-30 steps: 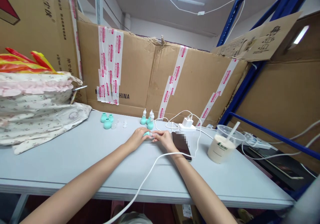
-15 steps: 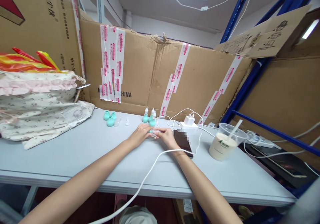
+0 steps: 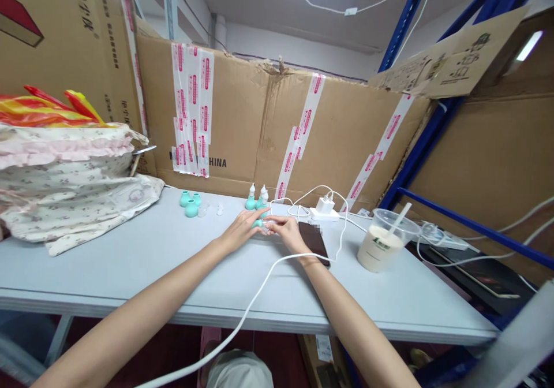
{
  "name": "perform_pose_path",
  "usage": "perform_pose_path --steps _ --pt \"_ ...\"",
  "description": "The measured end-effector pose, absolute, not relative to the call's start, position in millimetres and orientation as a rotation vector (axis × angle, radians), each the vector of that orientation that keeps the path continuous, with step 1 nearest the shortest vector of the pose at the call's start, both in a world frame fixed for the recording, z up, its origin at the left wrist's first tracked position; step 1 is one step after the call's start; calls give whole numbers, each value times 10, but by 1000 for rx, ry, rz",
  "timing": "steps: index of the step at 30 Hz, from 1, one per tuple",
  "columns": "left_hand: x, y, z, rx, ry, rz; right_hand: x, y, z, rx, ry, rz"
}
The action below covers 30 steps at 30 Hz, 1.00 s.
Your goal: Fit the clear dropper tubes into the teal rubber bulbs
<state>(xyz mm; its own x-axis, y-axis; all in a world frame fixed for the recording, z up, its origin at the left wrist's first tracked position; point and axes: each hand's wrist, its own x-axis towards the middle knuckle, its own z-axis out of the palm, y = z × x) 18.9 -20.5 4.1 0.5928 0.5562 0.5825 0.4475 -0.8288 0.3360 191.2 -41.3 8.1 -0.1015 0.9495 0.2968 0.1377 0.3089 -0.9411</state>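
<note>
My left hand (image 3: 237,230) is closed round a mint-green squeeze bulb (image 3: 257,223), held on its side just above the table. From the right, my right hand (image 3: 285,232) pinches a small clear nozzle (image 3: 265,227) at the bulb's mouth; fingers hide how far the two are joined. Just behind my hands stand several green bulbs with pointed white tips (image 3: 250,202), upright like nasal aspirators. Three open-necked green bulbs (image 3: 191,208) sit farther left. Beside them are clear plastic parts (image 3: 203,209) and a small whitish tip (image 3: 219,209).
A phone (image 3: 314,243) lies by my right wrist, with a white cable (image 3: 277,264) crossing over that arm. Behind it is a power strip with a charger (image 3: 324,209). A drink cup (image 3: 381,246) stands at right, a floral cloth bag (image 3: 78,191) at left. Cardboard (image 3: 242,116) walls the back.
Both hands stay together at the bulb and nozzle, with only small finger shifts. The green bulb shows more between the fingers than half a second ago. The camera view has moved slightly.
</note>
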Motion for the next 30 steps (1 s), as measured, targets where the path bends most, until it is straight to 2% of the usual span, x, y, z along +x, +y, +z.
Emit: perform_pose_path --steps 6,10,19,26,30 --pt "242 -136 28 2653 1024 1105 1868 -359 17 -1090 -1475 804" --pt "273 -122 63 2711 1139 976 1863 -347 22 -1118 -1465 749" --pt "261 -165 -34 2609 1002 955 1909 -384 9 -1177 -1729 678" --pt "398 -39 36 1801 792 1262 1898 -390 151 -1104 -1436 503" --pt "465 -53 -10 1504 737 1344 1753 -351 33 -1044 -1515 666"
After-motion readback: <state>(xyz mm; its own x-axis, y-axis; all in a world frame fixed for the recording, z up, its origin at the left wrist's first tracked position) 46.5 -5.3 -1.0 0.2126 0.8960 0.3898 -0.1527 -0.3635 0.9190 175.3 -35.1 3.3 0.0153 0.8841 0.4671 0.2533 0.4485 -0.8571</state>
